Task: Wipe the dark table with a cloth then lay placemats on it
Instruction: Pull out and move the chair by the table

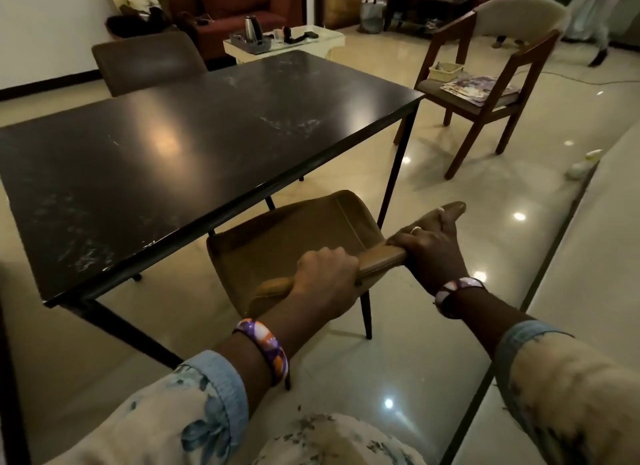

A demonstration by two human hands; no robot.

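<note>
Here, head view:
Tabletop: the dark tabletop [207, 135] carries nothing that shows; pale streaks and smudges lie near its far right corner and along its near left edge, which I judge is why it wants wiping.
Tan chair: a tan chair [294, 242] stands at the near long edge of the tabletop, close to the near right corner, its seat partly under that edge and its back toward the person.
Left hand: the left hand [323, 277] grips the top rail of the chair back, fingers curled over it, knuckles up.
Right hand: the right hand [427, 246] holds the same rail further right, fingers wrapped round it and the thumb lying along the rail's end.
Why held so: with both hands on the back, the chair is probably being shifted to give clear reach along the edge; which way it goes I cannot tell.
Placemats: a flat stack of patterned sheets, likely the placemats [479, 88], lies on the seat of a wooden chair [491, 66] standing well apart beyond the far right corner, beside a small pale basket [445, 71].
Cloth: no cloth can be made out in either hand or on the tabletop.
Stage: wiping looks not yet begun.
</note>
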